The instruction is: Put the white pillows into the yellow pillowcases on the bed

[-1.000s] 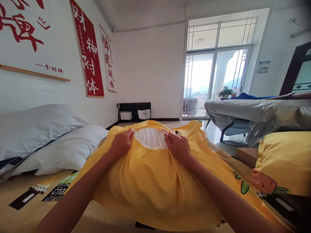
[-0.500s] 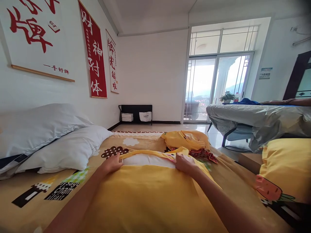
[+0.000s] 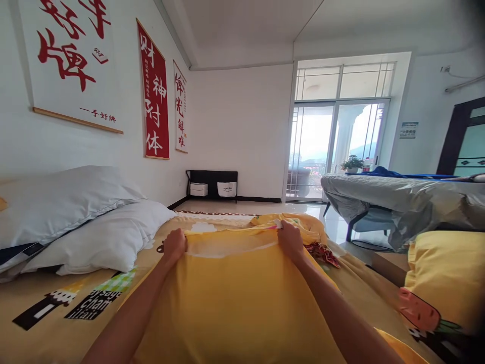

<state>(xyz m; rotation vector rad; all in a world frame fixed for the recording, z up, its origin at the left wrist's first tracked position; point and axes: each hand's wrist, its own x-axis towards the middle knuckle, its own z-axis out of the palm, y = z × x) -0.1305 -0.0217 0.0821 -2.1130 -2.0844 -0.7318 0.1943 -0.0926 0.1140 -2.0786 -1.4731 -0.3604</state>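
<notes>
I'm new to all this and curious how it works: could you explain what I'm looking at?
There's no machine arm here, just a person's bare hands. The view comes from one camera worn on their head, looking forward and down. The left hand and right hand grip a yellow cloth cover at its open edge, stretched between them. Beneath is a patterned sheet. Two white pillows lie to the left, and a bundle of yellow cloth lies beyond the right hand. At far right is a yellow pillow with a carrot print.

left of left fingers (image 3: pixel 182 240): way blocked by white pillows (image 3: pixel 108 236) | beyond right fingers (image 3: pixel 284 231): obstructed by bunched cloth (image 3: pixel 311 227) | between: spanned by yellow cloth (image 3: pixel 235 303) | above: room is found
</notes>
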